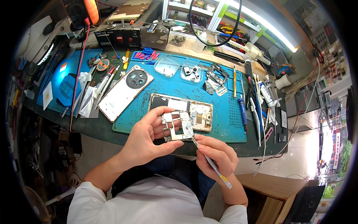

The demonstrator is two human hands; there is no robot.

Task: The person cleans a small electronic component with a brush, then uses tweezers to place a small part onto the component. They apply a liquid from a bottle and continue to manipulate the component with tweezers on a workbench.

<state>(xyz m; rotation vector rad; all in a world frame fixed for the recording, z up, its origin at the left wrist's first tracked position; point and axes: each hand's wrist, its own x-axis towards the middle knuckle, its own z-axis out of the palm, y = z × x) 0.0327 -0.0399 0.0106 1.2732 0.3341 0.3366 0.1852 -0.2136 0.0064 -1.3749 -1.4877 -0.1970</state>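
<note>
My left hand [147, 138] grips a phone circuit board [178, 126] by its edges, with silvery shielding on its face. In my right hand [216, 155] is a pair of metal tweezers [213, 165], their tips at the board's lower right edge; whether they touch it I cannot tell. Behind the board, an opened phone frame [206, 116] lies on the blue repair mat [227, 135], partly hidden by my left hand and the board. To the left, a pale phone back cover [121, 97] with a round camera ring rests slanted on the mat.
Small camera parts sit in a clear tray [192, 71], beside another clear box [167, 65]. A dark bracket [217, 74] lies to their right. Screwdrivers [243, 114] and several slim tools line the right side. A cable loop [191, 18] hangs over the back.
</note>
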